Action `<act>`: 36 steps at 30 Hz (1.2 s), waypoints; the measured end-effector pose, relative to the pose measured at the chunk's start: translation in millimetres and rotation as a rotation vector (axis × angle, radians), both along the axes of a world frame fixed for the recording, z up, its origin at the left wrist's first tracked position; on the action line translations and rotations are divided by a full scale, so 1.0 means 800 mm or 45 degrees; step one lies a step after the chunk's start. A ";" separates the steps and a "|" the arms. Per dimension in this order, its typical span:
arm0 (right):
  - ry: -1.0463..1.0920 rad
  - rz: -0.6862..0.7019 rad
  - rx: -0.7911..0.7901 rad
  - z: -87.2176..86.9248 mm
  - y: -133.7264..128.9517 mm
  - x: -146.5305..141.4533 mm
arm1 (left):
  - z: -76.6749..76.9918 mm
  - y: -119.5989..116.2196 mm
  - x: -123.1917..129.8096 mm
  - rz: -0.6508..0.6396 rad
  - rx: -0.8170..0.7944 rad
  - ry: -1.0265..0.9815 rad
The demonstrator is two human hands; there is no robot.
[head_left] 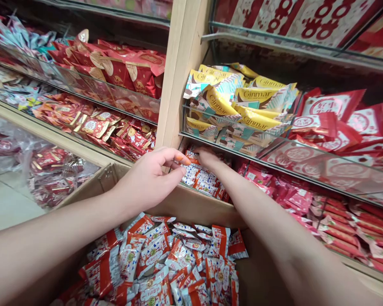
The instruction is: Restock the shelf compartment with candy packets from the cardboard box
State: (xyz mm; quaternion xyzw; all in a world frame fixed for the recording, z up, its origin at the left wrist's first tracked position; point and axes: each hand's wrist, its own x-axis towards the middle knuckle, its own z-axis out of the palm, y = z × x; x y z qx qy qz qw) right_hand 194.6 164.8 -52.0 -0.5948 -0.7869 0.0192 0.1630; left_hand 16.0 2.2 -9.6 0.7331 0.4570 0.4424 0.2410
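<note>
The fingers (180, 158) of the left hand (145, 180) are bent, with a narrow gap between index and thumb and no packet seen in them; those of the right hand (207, 156) go in among packets and are partly hidden, so I cannot tell whether they grip anything. Nearest, loose red-and-white packets (153, 255) lie at all angles in the carton (191, 206); their slick wrappers could slide over one another, so a scooped handful might shed a few. The carton's far wall stands between that heap and the shelf, and the left forearm passes over it; a knock there could shift the carton or drop a packet outside. Just beyond, like packets (204, 180) fill the low bin, where a hard push by the right hand could crumple them or spill some over the front. To its right, pink packets (284, 191) sit close enough for strays to mix in. Above, the shelf edge (239, 155) leaves little headroom, so a sharply lifted wrist could bump it and jar the yellow bags (255, 95), which are piled above their clear front panel and might topple.
</note>
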 end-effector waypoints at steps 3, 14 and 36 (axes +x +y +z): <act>0.038 0.001 0.013 -0.002 -0.003 0.006 | 0.000 0.005 0.001 0.008 -0.024 -0.042; 0.949 0.518 -0.204 0.013 -0.044 0.013 | 0.002 0.024 -0.010 -0.033 -0.803 -0.554; 1.597 0.519 -0.587 0.029 -0.178 -0.019 | 0.004 0.021 -0.010 0.027 -0.081 -0.578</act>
